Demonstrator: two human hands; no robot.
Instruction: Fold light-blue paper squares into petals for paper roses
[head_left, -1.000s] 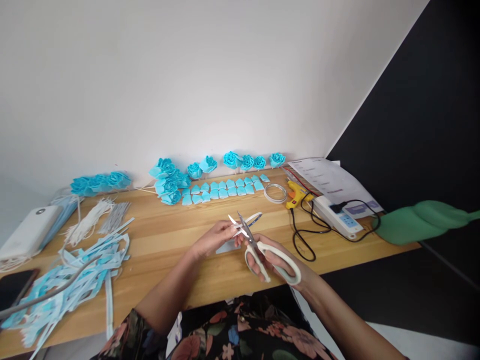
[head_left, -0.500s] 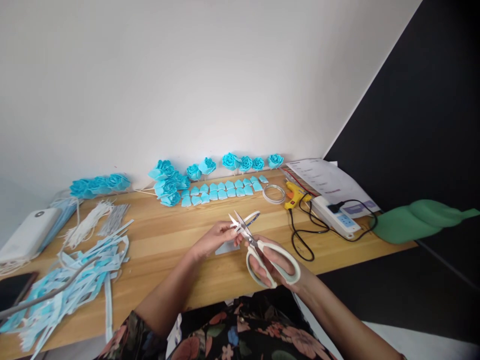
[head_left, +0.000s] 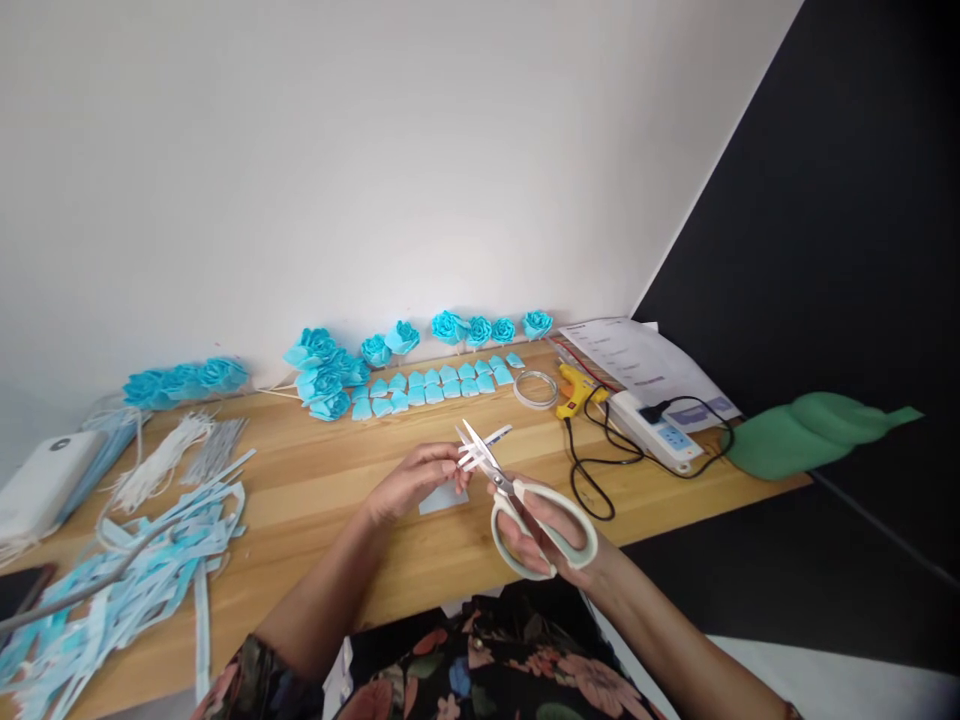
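**Cutting the Fringed Strip**

Left hand (head_left: 412,485) pinches the fringed white strip (head_left: 469,459), between both hands. Right hand (head_left: 547,516) grips the scissors (head_left: 501,484), 2 blades parted. For clean cuts, tension the strip; position fingertips outside the blade path.

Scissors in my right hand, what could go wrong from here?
The open scissors sit right by the left hand's fingertips, so a snip might nick them. The slit white strip might get cut clean through. The black cord loops near your right hand and could snag.
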